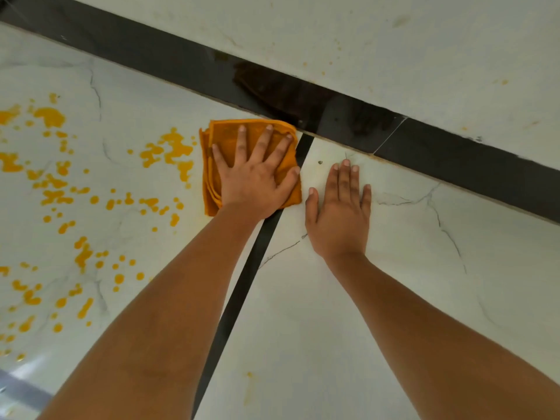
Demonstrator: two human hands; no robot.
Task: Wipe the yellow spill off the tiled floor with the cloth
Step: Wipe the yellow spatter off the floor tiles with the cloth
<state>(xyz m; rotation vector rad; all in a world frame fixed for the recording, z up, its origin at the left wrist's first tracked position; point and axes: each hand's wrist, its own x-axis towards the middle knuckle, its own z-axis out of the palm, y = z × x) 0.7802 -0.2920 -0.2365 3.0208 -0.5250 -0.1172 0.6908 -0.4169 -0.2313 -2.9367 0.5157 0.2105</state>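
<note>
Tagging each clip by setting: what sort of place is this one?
Probably an indoor room, seen at floor level where it meets a wall. Glossy marble-look floor tiles with a dark inlay strip, a dark skirting band below a pale wall, and yellow spill.

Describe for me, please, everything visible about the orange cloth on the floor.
The orange cloth looks like soft fabric folded into a rough square, its stacked layers showing along the left edge. It lies flat on the white marble-look tiled floor, beside the black skirting strip. The left hand presses on it, fingers spread.
</note>
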